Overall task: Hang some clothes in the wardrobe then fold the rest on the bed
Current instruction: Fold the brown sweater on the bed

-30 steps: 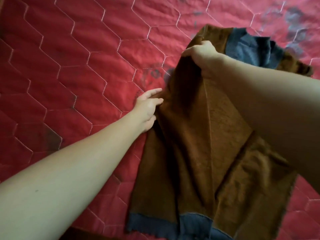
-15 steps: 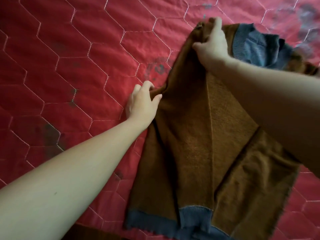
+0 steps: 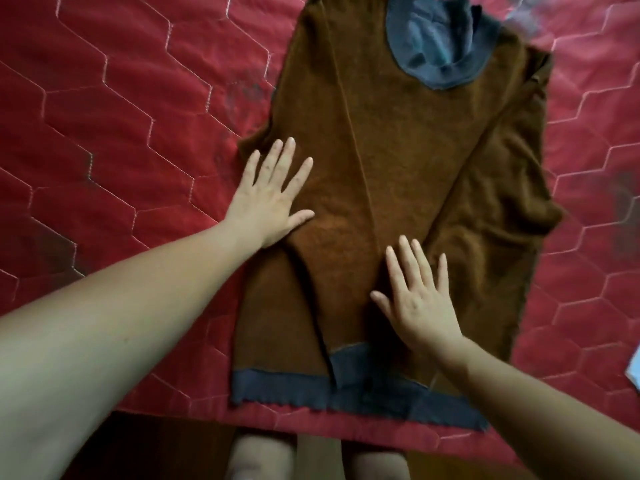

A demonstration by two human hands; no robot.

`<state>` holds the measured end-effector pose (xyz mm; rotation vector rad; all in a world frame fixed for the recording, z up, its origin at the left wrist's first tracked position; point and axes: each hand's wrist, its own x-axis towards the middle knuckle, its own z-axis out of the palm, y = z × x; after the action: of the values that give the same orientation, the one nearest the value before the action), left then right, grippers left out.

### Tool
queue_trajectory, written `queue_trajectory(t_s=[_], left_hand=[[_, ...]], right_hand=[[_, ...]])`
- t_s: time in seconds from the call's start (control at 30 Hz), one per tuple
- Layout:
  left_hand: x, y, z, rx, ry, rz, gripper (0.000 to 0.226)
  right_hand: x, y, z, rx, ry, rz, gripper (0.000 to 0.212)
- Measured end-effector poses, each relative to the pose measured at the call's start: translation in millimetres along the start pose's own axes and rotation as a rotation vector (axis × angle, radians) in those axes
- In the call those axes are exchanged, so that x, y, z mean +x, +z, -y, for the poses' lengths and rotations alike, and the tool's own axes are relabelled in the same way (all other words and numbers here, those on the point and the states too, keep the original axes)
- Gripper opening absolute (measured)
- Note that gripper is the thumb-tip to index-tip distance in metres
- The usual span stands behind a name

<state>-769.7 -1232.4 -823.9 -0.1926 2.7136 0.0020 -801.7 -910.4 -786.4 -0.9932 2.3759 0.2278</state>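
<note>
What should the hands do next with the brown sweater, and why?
Probably the right hand should take the rumpled right side of the brown sweater and fold it over the middle. The left side already lies folded in, under the flat left hand, while the right side lies loose and wrinkled on the red quilt.
</note>
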Motion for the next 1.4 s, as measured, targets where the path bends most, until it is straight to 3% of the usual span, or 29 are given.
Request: queue_trajectory(t_s=[0.1, 0.2, 0.3, 0.47, 0.57, 0.73, 1.0, 1.2, 1.4], left_hand=[[-29, -4, -26, -0.062, 0.096, -0.072, 0.079], [-90, 11, -81, -0.157, 0.218, 0.005, 0.080], [-146, 25, -136, -0.372, 0.011, 0.007, 0.077], [-174, 14, -198, -1.257, -0.648, -0.056, 0.063], [-168, 4, -212, -1.415, -0.718, 0.003, 0.045], [-180, 2, -198, -1.248, -0.578, 0.107, 0.028], [-189, 11, -178, -1.099, -0.442, 0.239, 0.027], [-195, 19, -171, -1.062, -0.358, 0.380, 0.030], [-203, 24, -167, -1.060, -0.355, 0.410, 0.028]], right_hand=[[-60, 35, -3, 0.025, 0.090, 0.077, 0.079], [-95, 58, 5, 0.073, 0.150, 0.092, 0.078], [-110, 66, 17, 0.247, 0.255, -0.005, 0.074], [-119, 62, 16, 0.775, 0.670, -0.251, 0.056], [-123, 60, 3, 1.051, 0.752, -0.206, 0.038], [-138, 59, -20, 1.113, 0.623, -0.061, 0.018], [-147, 73, -30, 1.066, 0.506, -0.020, 0.031], [-153, 74, -26, 1.328, 0.546, -0.051, 0.035], [-152, 67, -21, 1.579, 0.700, 0.091, 0.033]])
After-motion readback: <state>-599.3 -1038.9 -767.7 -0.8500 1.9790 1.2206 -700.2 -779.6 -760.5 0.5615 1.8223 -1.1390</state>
